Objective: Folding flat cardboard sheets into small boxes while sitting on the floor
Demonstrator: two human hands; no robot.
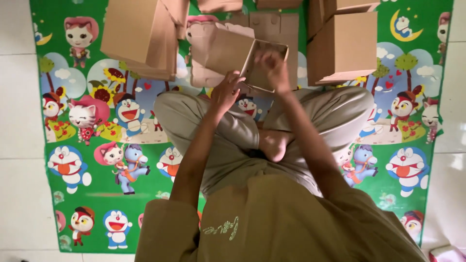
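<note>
Half-folded cardboard box (233, 53) between both hands, open end rightward

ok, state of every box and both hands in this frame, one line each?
Box in hand: half-folded, open end toward the person, flaps loose.
Left hand: gripping the box's near lower edge.
Right hand: fingers on the box's open rim, pressing a flap.
Left stack of boxes: folded, leaning in a pile.
Right box: assembled, lying on its side on the mat.
Flat cardboard: unfolded, lying behind the box in hand.
</note>
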